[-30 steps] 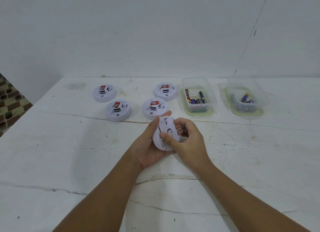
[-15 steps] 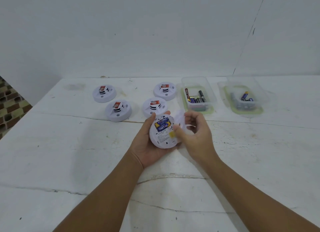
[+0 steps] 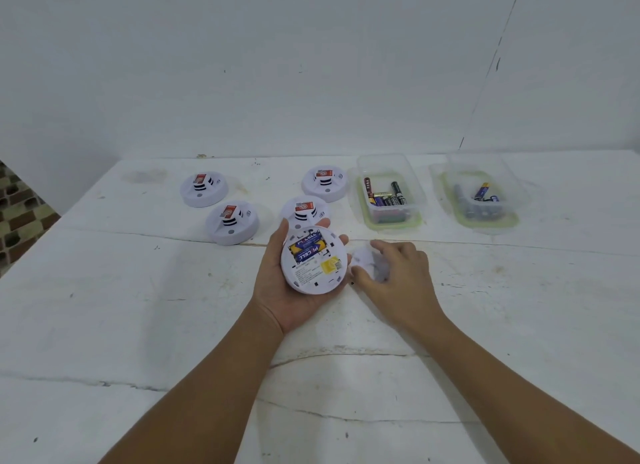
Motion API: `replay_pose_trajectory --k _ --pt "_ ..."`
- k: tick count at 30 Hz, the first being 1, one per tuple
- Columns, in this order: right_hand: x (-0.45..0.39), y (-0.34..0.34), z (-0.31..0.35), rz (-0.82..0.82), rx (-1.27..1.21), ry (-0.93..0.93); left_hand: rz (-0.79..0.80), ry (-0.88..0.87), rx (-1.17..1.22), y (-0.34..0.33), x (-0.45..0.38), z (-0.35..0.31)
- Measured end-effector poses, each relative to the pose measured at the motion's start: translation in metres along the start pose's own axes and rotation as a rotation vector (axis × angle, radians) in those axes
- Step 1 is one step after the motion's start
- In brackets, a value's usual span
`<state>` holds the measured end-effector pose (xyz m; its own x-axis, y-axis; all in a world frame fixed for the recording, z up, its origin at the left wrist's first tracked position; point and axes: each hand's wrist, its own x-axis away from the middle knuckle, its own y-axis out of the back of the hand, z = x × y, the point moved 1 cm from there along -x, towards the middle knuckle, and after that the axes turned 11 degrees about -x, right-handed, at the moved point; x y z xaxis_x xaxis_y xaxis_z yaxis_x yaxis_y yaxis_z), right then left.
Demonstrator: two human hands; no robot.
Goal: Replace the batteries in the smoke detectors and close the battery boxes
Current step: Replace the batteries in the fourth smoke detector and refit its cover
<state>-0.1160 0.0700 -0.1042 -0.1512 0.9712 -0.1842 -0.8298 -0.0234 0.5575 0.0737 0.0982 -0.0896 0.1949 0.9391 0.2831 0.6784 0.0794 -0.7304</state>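
Note:
My left hand [image 3: 287, 290] cradles a white smoke detector [image 3: 313, 261] with its back facing up. Its battery bay is uncovered and shows two blue and yellow batteries [image 3: 306, 247]. Just to the right, my right hand [image 3: 394, 273] grips the detector's white round cover [image 3: 367, 261] low over the table; the cover is blurred. Several more smoke detectors lie face up farther back, the nearest [image 3: 303, 211] right behind my left hand.
Two clear plastic boxes with green rims stand at the back right: one [image 3: 389, 190] holds several batteries, the other [image 3: 483, 195] holds a few more. The white table [image 3: 138, 307] ends at a wall behind and drops off at the left edge.
The cover came off the detector. My right hand carried it to the right and down toward the table, while my left hand turned the detector so its battery bay faces up.

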Motion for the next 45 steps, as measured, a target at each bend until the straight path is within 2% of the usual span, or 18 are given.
replay_pose_trajectory --k 5,11,17,25,33,41,45 --pt "0.006 0.0 0.016 -0.155 -0.242 0.098 -0.016 0.008 -0.004 -0.007 0.002 0.002" --pt "0.017 -0.022 0.053 -0.016 -0.436 0.104 0.079 0.002 -0.004 -0.008 0.003 0.005" --pt "0.022 -0.042 0.053 -0.062 -0.492 0.051 0.066 0.006 0.034 -0.007 0.002 0.005" --pt "0.018 -0.044 0.057 -0.051 -0.487 -0.03 0.001 0.02 0.009 -0.006 0.001 0.005" --pt "0.018 -0.041 0.061 -0.03 -0.431 -0.009 -0.033 0.018 0.014 -0.005 0.001 0.006" --pt "0.01 -0.029 0.069 0.04 -0.373 -0.122 -0.05 0.019 -0.012 -0.003 0.0 0.007" --pt "0.006 -0.025 0.08 0.052 -0.209 -0.1 -0.059 0.035 -0.006 -0.006 0.002 0.005"
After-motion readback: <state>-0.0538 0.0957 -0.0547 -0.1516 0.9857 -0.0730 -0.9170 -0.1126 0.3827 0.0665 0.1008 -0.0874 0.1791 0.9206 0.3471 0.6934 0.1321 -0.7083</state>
